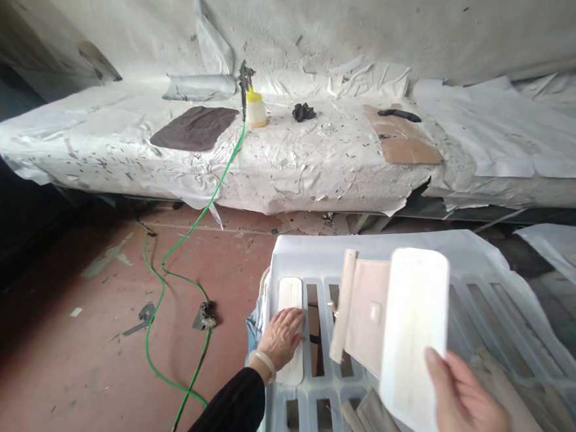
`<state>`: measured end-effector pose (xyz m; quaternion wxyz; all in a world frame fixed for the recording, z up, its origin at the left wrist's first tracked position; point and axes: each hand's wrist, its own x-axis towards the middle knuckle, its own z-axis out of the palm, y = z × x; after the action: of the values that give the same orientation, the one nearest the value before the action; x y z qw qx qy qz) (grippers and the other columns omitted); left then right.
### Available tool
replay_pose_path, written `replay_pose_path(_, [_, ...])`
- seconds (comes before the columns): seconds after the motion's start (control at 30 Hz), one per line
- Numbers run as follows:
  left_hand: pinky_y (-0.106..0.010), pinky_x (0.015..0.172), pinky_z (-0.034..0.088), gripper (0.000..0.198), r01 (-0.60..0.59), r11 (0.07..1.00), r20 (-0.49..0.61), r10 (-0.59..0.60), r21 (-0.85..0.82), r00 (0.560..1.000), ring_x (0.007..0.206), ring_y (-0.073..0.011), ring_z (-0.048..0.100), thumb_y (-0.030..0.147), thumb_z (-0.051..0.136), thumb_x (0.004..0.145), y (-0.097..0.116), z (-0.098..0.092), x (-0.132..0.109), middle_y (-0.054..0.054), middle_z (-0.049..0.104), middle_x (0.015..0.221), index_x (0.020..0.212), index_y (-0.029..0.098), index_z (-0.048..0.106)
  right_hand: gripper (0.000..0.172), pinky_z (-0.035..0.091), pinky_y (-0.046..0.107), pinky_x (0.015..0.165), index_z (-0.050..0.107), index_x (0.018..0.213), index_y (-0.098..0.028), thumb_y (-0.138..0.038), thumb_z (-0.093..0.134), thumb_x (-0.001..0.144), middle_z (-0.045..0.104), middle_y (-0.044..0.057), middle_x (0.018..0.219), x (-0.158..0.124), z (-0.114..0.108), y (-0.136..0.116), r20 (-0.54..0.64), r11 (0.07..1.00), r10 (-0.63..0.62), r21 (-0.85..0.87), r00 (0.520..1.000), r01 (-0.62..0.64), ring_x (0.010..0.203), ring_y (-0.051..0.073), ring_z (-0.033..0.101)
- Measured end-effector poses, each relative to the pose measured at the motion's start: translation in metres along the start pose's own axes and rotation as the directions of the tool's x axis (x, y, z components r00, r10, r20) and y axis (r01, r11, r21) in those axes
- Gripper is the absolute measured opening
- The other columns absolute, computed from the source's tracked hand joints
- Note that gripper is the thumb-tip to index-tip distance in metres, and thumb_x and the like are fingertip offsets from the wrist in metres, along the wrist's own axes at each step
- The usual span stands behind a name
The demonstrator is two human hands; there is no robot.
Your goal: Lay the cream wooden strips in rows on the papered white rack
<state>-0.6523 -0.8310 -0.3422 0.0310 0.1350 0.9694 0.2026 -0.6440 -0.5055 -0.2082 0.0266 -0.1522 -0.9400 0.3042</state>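
My right hand (465, 394) grips a white oblong panel with rounded corners (415, 339) by its lower right edge, thumb in front. The panel is tilted upright above a translucent plastic crate (373, 244) with long slots. My left hand (283, 338) lies with fingers stretched on a similar pale panel (289, 293), which rests flat on the crate's left side. Between the two panels, a beige leather-like piece with a rolled edge (366, 303) lies partly hidden behind the held panel. More beige-grey pieces (378, 420) are at the crate's lower part.
A sheet-covered bench (285, 170) runs along the wall. On it are a spray gun (246, 81) with a yellow-topped bottle (255, 109), a dark cloth (194, 128), a crumpled black thing (303, 112) and cardboard (401, 139). A green hose (165, 287) trails over the red floor.
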Motion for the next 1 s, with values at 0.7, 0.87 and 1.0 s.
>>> replay_pose_path(0.7, [-0.048,0.107,0.04,0.039,0.031,0.997,-0.064,-0.036,-0.071,0.997,0.124,-0.0276,0.048,0.022,0.058,0.089,-0.002,0.005,0.006,-0.01,0.055,0.133,0.127,0.019,0.052,0.032,0.031,0.032,0.059,0.036,0.065,-0.026,-0.05,0.037,0.087,0.042,-0.003,0.056,-0.011,0.164,-0.015,0.423,0.97,-0.118,0.242,0.898,0.014,0.057,0.019,0.042])
replay_pose_path(0.87, [-0.049,0.104,0.041,0.045,0.084,0.996,-0.058,-0.086,-0.036,0.995,0.123,-0.0294,0.048,0.027,0.059,0.09,0.003,0.006,0.011,-0.01,0.055,0.132,0.133,0.02,0.049,0.03,0.025,0.029,0.056,0.033,0.061,-0.025,-0.043,0.043,0.083,0.034,-0.006,0.054,0.021,0.202,-0.017,0.519,0.96,-0.194,0.274,0.833,0.053,0.056,0.015,0.037])
replay_pose_path(1.0, [-0.05,0.103,0.041,0.048,0.095,0.995,-0.05,-0.095,-0.012,0.994,0.123,-0.0305,0.047,0.027,0.06,0.09,0.004,0.008,0.015,-0.01,0.055,0.132,0.135,0.021,0.047,0.029,0.026,0.026,0.053,0.036,0.062,-0.024,-0.043,0.043,0.084,0.033,-0.007,0.055,0.024,0.211,-0.008,0.56,0.954,-0.191,0.299,0.806,0.019,0.056,0.013,0.036])
